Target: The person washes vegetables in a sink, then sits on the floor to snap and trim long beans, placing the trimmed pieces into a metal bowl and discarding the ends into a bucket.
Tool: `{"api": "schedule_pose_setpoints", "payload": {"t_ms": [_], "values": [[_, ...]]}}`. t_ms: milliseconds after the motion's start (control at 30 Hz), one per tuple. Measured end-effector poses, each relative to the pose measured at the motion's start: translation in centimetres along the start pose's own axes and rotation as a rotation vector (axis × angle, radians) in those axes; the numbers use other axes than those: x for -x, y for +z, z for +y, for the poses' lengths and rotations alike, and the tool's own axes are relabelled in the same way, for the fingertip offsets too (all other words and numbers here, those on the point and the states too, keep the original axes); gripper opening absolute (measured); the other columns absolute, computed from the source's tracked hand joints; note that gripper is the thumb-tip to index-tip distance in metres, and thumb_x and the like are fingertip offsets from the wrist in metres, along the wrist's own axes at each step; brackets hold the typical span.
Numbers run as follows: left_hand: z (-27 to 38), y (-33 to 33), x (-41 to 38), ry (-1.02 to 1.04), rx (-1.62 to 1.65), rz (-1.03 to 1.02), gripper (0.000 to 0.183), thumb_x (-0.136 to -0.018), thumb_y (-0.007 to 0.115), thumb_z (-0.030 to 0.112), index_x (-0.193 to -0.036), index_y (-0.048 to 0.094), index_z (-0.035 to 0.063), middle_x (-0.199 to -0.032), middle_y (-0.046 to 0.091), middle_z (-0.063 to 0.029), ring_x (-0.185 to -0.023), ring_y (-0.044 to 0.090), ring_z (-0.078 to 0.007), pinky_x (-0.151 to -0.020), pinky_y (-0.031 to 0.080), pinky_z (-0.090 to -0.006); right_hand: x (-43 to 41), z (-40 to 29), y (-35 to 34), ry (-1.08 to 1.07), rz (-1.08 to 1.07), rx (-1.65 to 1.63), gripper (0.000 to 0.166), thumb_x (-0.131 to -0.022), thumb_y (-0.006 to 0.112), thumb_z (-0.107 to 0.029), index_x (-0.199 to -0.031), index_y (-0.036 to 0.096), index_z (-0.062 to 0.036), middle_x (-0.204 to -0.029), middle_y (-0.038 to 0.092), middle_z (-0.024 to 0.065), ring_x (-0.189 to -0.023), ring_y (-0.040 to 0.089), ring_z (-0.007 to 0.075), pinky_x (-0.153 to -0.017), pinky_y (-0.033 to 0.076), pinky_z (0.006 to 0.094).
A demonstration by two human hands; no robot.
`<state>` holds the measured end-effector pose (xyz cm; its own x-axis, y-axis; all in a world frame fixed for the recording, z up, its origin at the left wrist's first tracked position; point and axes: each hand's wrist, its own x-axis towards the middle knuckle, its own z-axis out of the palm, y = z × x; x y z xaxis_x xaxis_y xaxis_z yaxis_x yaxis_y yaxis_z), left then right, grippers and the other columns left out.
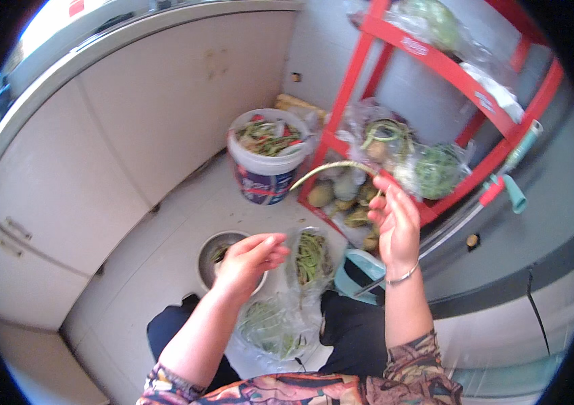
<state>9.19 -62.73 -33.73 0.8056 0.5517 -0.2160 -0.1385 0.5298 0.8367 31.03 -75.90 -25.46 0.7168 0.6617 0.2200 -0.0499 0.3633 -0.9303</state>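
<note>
Between the thumb and fingers of my right hand (397, 217) is the end of one long green bean (335, 165). The bean arches up and to the left, and its free tip droops in front of the bucket. My left hand (251, 258) is lower, its fingers curled together above a round metal bowl (204, 257); whether it pinches anything small is unclear. Dark green bits lie in the bowl, partly hidden by this hand. Between my hands, on the floor, a clear plastic bag (311, 255) holds several long beans. A second clear bag (272, 324) with green vegetables lies between my knees.
A white-rimmed bucket (266, 161) full of vegetable scraps stands beside the cabinets (130, 101). The red rack (340, 96) at right bears bagged vegetables, with round produce (321, 194) at its bottom. A light-blue dustpan (346, 278) and a long handle (451, 230) are near my right arm.
</note>
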Motion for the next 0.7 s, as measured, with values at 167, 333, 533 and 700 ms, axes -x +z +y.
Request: {"api": "schedule_pose_setpoints", "payload": {"t_ms": [167, 333, 533, 700], "values": [[-0.1, -2.0, -0.5, 0.118, 0.532, 0.121, 0.041, -0.099, 0.042, 0.038, -0.119, 0.051, 0.0036, -0.101, 0.065, -0.0091, -0.075, 0.058, -0.011, -0.07, 0.048, -0.0257, 6.0, 5.1, 4.5, -0.044, -0.483, 0.294, 0.028, -0.085, 0.057, -0.007, -0.111, 0.061, 0.003, -0.123, 0.053, 0.0102, -0.084, 0.058, 0.0113, -0.073, 0.048, 0.0238], [2.0, -3.1, -0.3, 0.213, 0.29, 0.266, 0.033, -0.099, 0.045, 0.028, -0.117, 0.053, 0.002, -0.088, 0.064, -0.0058, -0.063, 0.051, -0.0066, -0.058, 0.043, -0.0196, 7.4, 7.6, 5.1, -0.106, -0.719, 0.622, 0.017, -0.08, 0.063, -0.005, -0.097, 0.065, -0.001, -0.109, 0.061, 0.01, -0.072, 0.06, 0.0104, -0.069, 0.05, 0.0238], [0.7, 0.0, 1.2, 0.306, -0.827, -0.032, 0.027, -0.095, 0.052, 0.019, -0.112, 0.061, 0.0005, -0.072, 0.06, -0.0017, -0.062, 0.052, -0.0093, -0.056, 0.042, -0.0264, 5.1, 8.6, 3.7, 0.212, -0.324, 0.337, 0.012, -0.088, 0.062, -0.01, -0.095, 0.061, -0.0006, -0.082, 0.062, -0.0003, -0.067, 0.058, 0.0069, -0.062, 0.048, 0.0216], [-0.4, 1.2, 1.4, 0.306, -1.241, -0.135, 0.024, -0.088, 0.055, 0.023, -0.08, 0.055, 0.001, -0.073, 0.058, -0.0217, -0.073, 0.056, -0.0423, -0.063, 0.043, -0.0477, 4.6, 7.1, 2.9, 0.253, -0.382, 0.351, 0.012, -0.088, 0.063, -0.013, -0.09, 0.063, -0.0011, -0.075, 0.062, -0.0018, -0.062, 0.056, 0.0048, -0.059, 0.046, 0.0196]]}}
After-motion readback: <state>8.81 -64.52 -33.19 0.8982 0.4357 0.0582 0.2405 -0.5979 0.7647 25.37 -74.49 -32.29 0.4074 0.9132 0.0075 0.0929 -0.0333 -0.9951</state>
